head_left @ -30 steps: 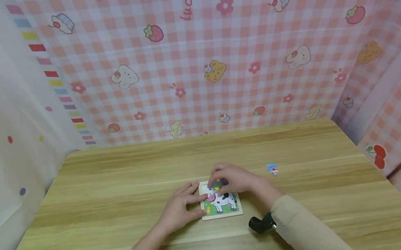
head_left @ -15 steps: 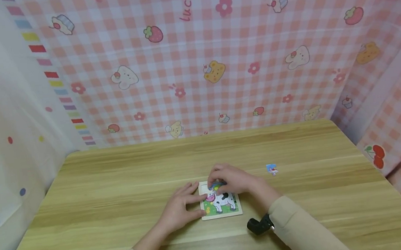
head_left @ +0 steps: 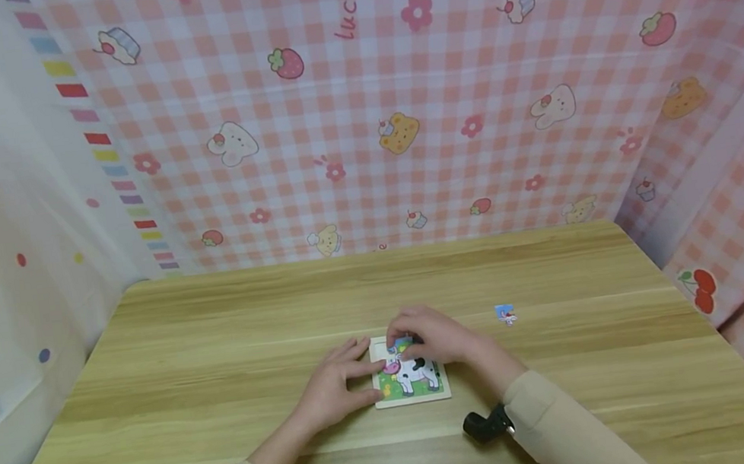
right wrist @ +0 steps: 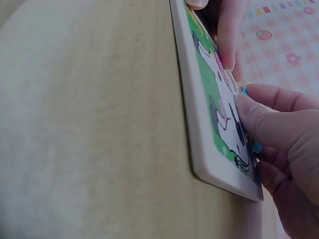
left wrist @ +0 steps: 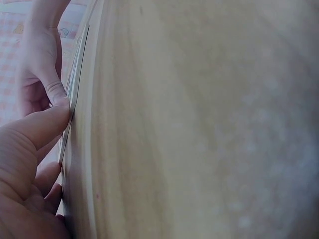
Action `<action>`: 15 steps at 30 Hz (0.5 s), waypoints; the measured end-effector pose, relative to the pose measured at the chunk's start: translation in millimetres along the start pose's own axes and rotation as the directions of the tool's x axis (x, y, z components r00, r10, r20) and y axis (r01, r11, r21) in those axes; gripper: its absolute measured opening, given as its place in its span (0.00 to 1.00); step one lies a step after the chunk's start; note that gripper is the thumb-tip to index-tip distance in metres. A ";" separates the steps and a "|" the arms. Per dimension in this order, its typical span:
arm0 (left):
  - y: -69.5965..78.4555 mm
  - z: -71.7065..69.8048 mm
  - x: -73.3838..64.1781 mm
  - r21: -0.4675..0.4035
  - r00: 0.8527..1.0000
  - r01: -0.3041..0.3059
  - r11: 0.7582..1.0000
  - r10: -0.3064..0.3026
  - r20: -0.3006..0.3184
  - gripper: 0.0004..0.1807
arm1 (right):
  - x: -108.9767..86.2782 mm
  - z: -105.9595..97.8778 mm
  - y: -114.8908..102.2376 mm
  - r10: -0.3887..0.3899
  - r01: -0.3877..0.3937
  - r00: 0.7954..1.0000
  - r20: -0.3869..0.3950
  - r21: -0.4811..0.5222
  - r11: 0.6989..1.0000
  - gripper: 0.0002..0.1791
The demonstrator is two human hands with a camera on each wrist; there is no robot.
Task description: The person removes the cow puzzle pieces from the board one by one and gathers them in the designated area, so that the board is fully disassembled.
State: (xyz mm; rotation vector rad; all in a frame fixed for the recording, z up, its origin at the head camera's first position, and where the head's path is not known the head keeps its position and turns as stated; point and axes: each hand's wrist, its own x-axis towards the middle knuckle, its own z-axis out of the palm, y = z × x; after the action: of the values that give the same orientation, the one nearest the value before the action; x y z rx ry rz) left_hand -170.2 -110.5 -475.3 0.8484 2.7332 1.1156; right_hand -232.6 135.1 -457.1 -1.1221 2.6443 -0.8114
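A small square jigsaw puzzle board (head_left: 428, 398) with a cow picture and a pale frame lies on the table. My left hand (head_left: 328, 394) rests at its left edge, fingers spread, with fingertips touching the frame and picture. Over the upper part, my right hand (head_left: 439, 333) pinches a puzzle piece between thumb and fingers; a blue bit of this puzzle piece (right wrist: 244, 90) shows in the right wrist view, the rest being hidden. Bare backing shows at the board's upper left corner. To the right lies a loose blue puzzle piece (head_left: 505, 314) with a pink and white print.
The wood-grain table (head_left: 218, 334) spreads around the board. A pink checked cloth (head_left: 367, 186) hangs behind it, and a white dotted cloth (head_left: 9, 189) hangs at the left. A black wrist device (head_left: 486, 424) sits by the right sleeve.
My right hand and its fingers have shifted very slightly over the top of the board. My left hand, the board and the loose piece stay in place.
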 end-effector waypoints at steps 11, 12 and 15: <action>0.0 0.4 0.0 0.004 1.000 -0.002 1.000 0.002 -0.003 0.24 | -3.8 4.8 2.4 -0.026 0.029 0.998 -0.056 0.054 0.998 0.09; 0.1 0.3 -0.1 0.004 1.000 -0.002 1.000 0.002 -0.004 0.24 | -3.8 5.3 3.0 -0.029 0.032 0.998 -0.059 0.058 0.998 0.09; 0.6 0.1 -0.1 0.003 1.000 0.000 1.000 0.000 -0.004 0.24 | -4.2 6.2 2.9 -0.027 0.032 0.998 -0.064 0.081 0.996 0.09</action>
State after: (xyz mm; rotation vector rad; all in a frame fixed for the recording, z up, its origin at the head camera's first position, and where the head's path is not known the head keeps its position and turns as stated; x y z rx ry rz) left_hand -169.9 -110.1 -475.0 0.8471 2.7384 1.1153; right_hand -229.3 137.1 -464.1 -1.1352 2.6243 -0.9663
